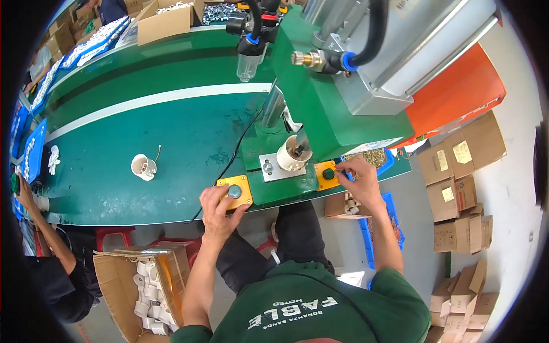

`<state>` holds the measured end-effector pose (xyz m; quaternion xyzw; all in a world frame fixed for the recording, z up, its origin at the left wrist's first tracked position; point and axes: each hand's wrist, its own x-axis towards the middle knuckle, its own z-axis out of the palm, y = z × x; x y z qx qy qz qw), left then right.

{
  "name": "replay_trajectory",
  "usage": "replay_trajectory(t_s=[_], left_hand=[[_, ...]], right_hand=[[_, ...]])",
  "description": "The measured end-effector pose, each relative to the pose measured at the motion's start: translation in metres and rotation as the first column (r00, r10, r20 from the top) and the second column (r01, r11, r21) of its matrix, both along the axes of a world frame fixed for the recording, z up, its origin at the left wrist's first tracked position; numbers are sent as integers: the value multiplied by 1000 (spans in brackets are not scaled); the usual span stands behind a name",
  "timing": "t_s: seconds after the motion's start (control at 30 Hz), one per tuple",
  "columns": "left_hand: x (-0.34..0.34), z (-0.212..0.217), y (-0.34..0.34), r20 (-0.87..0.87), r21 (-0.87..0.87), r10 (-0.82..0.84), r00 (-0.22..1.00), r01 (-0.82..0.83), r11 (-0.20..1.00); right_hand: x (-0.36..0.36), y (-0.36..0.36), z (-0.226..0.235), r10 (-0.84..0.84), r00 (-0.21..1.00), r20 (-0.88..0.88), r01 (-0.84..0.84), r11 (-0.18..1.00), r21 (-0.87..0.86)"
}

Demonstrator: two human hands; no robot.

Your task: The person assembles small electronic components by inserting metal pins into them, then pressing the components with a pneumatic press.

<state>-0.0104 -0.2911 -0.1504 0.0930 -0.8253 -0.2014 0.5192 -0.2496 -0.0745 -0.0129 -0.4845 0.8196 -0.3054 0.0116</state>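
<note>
My left hand (220, 208) rests on a yellow button box (235, 190), thumb on its grey-green button. My right hand (357, 177) touches a second yellow button box (326, 173), fingers on its green button. Between the two boxes a white lamp socket (293, 154) sits on a metal plate (273, 169) under the ram of a green press machine (320, 108). Neither hand holds a loose object.
Another white socket (143, 167) lies on the green conveyor belt (143, 131). A cardboard box of white parts (143, 291) stands at lower left beside another person's arm (43, 228). Blue bins (380, 220) and stacked cartons (457, 188) sit at the right.
</note>
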Motion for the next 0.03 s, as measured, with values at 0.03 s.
replay_trajectory(t_s=[0.03], left_hand=[[0,0,1,-17,44,16,1000,-15,999]], right_hand=[[4,-3,5,-56,995,86,62,996,-60]])
